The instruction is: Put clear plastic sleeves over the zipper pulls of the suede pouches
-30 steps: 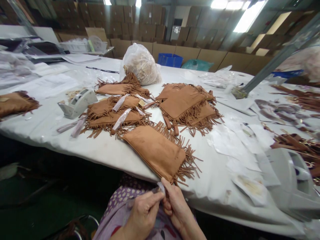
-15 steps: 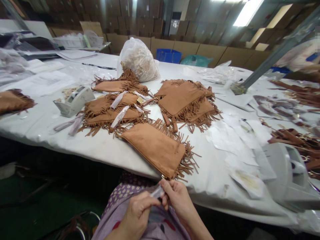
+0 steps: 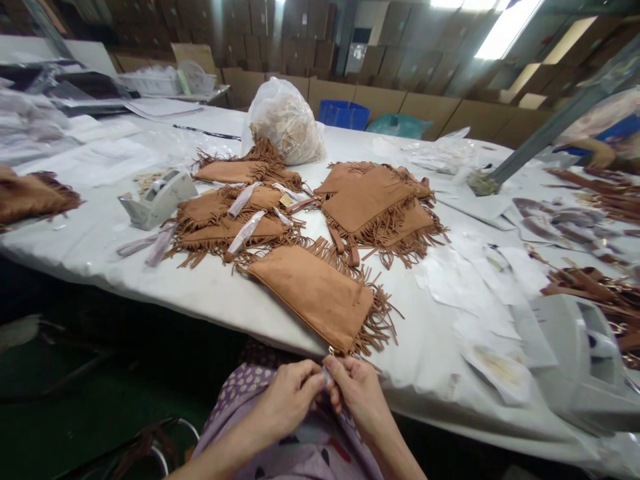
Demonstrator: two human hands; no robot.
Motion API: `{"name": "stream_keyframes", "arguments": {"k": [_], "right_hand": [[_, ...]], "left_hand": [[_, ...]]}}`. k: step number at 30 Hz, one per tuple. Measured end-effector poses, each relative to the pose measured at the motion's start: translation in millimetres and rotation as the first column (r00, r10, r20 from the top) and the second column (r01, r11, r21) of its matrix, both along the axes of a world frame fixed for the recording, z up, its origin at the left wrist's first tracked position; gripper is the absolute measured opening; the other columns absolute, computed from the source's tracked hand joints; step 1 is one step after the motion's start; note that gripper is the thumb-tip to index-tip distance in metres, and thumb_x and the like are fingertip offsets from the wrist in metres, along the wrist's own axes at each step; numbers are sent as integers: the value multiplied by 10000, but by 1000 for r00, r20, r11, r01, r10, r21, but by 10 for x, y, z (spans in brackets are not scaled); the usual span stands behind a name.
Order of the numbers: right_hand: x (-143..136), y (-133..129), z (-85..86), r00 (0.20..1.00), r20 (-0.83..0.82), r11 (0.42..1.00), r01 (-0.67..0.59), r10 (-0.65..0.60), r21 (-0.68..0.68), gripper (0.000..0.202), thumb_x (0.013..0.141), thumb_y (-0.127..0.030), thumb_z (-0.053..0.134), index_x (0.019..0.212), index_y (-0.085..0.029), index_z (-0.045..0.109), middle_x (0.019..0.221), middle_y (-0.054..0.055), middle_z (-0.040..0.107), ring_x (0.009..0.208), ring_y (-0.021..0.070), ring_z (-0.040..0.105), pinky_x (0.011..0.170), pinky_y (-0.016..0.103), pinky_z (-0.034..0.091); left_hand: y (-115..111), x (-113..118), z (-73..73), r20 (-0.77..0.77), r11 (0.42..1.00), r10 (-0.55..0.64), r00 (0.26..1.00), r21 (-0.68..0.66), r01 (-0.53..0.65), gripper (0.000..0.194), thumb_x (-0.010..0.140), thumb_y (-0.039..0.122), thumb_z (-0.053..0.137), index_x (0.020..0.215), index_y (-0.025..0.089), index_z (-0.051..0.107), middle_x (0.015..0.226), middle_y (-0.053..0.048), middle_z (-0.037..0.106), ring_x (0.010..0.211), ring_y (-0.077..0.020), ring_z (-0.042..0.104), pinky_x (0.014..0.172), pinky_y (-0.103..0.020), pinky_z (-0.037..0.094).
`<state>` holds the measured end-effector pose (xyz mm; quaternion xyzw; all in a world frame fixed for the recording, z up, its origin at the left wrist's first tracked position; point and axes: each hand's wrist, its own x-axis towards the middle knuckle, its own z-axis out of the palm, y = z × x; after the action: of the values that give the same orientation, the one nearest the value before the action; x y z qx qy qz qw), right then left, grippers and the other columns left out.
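Observation:
A tan pouch with brown fringe (image 3: 315, 293) lies at the table's front edge, its zip side and a small metal clasp (image 3: 331, 350) toward me. Just below that clasp, my right hand (image 3: 357, 387) pinches the pouch's strap (image 3: 327, 375), which is wrapped in whitish film. My left hand (image 3: 295, 393) closes on the same wrapped strap from the left, its fingertips touching those of the right. Most of the strap is hidden by the fingers. Behind the pouch lie more fringed pouches (image 3: 370, 197), and others with wrapped straps (image 3: 235, 220) lie to the left.
A grey tape dispenser (image 3: 160, 200) stands left, and a larger one (image 3: 575, 353) at right front. A stuffed plastic bag (image 3: 285, 120) sits behind the pouches. White papers (image 3: 465, 287) and brown straps (image 3: 590, 283) lie right, near a slanting metal post (image 3: 545, 120).
My left hand has moved up and right, closing in on my right hand, so less of the film-wrapped strap shows. The pouch stays on the table; the view has shifted slightly.

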<state>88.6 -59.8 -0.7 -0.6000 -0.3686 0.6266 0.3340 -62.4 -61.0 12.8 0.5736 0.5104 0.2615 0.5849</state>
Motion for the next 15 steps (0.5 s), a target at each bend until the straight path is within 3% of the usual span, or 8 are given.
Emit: {"name": "stream_keyframes", "arguments": {"k": [3, 5, 7, 9, 11, 13, 15], "right_hand": [[48, 7, -45, 1000, 7, 1000, -14, 14, 3, 515, 741, -653, 573, 563, -172, 524, 344, -25, 498, 276, 77, 387, 335, 188, 270], [78, 19, -86, 997, 72, 999, -11, 8, 47, 549, 756, -682, 527, 534, -180, 522, 340, -14, 499, 282, 89, 404, 342, 200, 290], [100, 27, -101, 981, 193, 991, -12, -15, 136, 563, 778, -674, 503, 492, -189, 512, 333, -8, 488, 297, 95, 414, 367, 212, 318], [121, 10, -76, 948, 310, 975, 2, -72, 220, 559, 792, -644, 514, 461, -194, 503, 330, -10, 470, 313, 96, 416, 388, 221, 329], [138, -46, -16, 931, 334, 970, 68, -147, 235, 538, 786, -636, 530, 487, -188, 529, 360, -7, 486, 326, 97, 419, 383, 225, 321], [135, -134, 55, 949, 229, 970, 183, -216, 160, 496, 740, -653, 577, 631, -170, 608, 438, -1, 545, 336, 99, 429, 361, 223, 310], [96, -227, 110, 966, 47, 967, 255, -256, 30, 521, 677, -635, 659, 862, -148, 642, 569, 20, 628, 382, 109, 484, 371, 218, 351]], "left_hand": [[-30, 47, -65, 118, 976, -9, 993, -214, 34, 343, 848, 471, 459, 684, 178, 531, 513, 51, 461, 413, -82, 355, 419, -198, 268], [-47, -28, -109, 277, 901, 15, 961, -420, 107, 347, 817, 535, 494, 732, 199, 490, 476, 101, 342, 368, -63, 190, 382, -198, 162], [-39, -103, -120, 343, 858, 68, 937, -500, 121, 343, 812, 547, 496, 750, 212, 462, 468, 123, 254, 374, -64, 97, 381, -211, 101], [-24, -128, -99, 246, 927, 69, 967, -373, 29, 328, 834, 499, 484, 697, 201, 456, 489, 102, 266, 403, -71, 161, 412, -219, 129], [-31, -102, -72, 39, 989, 53, 998, -137, -47, 340, 868, 421, 444, 621, 188, 438, 528, 66, 327, 469, -85, 287, 467, -229, 180], [-71, -54, -69, -175, 997, 53, 983, 67, -42, 333, 891, 327, 405, 591, 184, 415, 556, 42, 381, 528, -102, 376, 516, -248, 199], [-133, -14, -106, -338, 983, 57, 939, 182, 6, 295, 897, 256, 378, 613, 191, 418, 555, 30, 426, 527, -116, 424, 531, -270, 193]]}}
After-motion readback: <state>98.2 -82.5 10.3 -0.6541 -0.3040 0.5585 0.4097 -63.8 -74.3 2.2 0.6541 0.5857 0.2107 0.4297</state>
